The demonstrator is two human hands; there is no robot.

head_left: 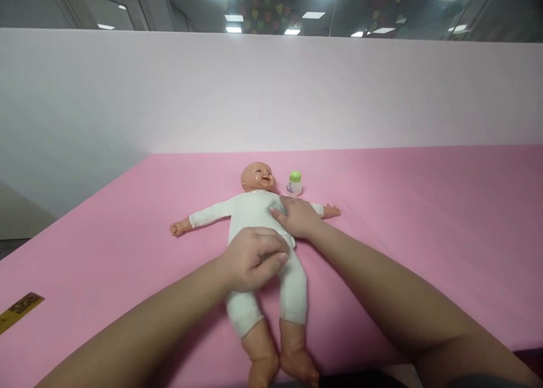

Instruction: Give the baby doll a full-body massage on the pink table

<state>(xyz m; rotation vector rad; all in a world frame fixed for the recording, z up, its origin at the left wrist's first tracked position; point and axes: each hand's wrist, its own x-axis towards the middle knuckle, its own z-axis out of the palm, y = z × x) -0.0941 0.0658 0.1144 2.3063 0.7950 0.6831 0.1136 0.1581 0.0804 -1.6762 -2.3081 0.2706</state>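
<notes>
A baby doll (pixel 254 210) with a white cloth body lies on its back on the pink surface, arms spread and head at the far side. My left hand (pixel 257 258) is over the doll's lower belly and hip, its fingers curled inward; whether they pinch any cloth is hidden. Against the side of the doll's chest, near its shoulder, rests my right hand (pixel 299 215), with the thumb apart from the fingers and lying on the cloth. Just beyond that hand, beside the doll's head, stands a small clear jar (pixel 294 184) with a green lid.
The pink padded surface (pixel 403 207) meets a white wall (pixel 271 94) at the back. A yellow and black label (pixel 19 311) is stuck at the left edge. Glass above the wall reflects ceiling lights.
</notes>
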